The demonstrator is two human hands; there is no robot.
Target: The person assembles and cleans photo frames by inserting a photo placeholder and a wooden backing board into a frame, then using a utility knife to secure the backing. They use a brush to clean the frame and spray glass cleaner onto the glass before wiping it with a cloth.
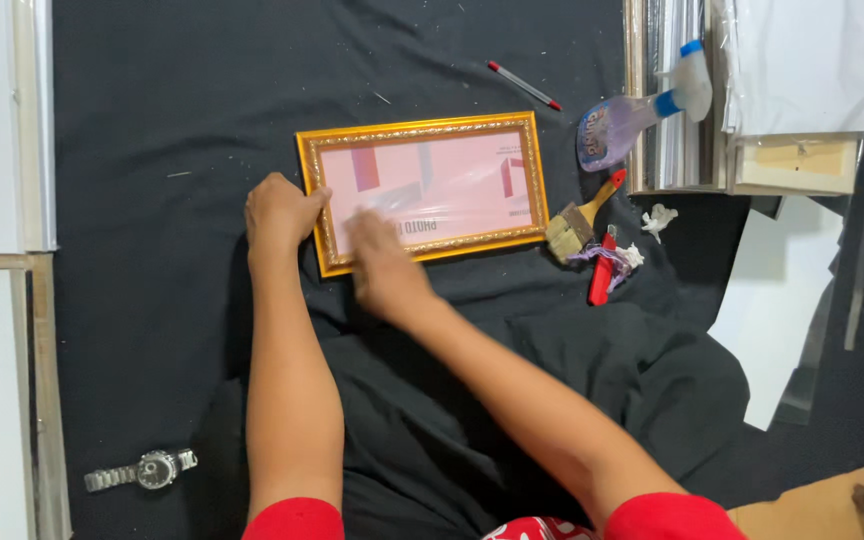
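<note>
A gold picture frame (422, 128) with an ornate, beaded moulding is laid flat on a black cloth (152, 330) near the middle of the view, its long axis running left to right and tilted slightly, the right end a little higher. A pale pink printed sheet is seen behind its glossy front.

The left hand (280, 212) is set on the frame's left short side, the fingers curled loosely over the moulding; nothing is gripped. The right hand (384, 265) is blurred and is pressed flat on the glazed front near the lower left corner, the fingers close together; whether anything is held beneath it cannot be told.

Just right of the frame a flat bristle paintbrush (577, 222) with a wooden handle, a red cutter (602, 275) and a plastic spray bottle (617, 125) are seen. A red-capped pen (523, 85) lies above the frame. A metal wristwatch (142, 470) is left well apart at lower left.
</note>
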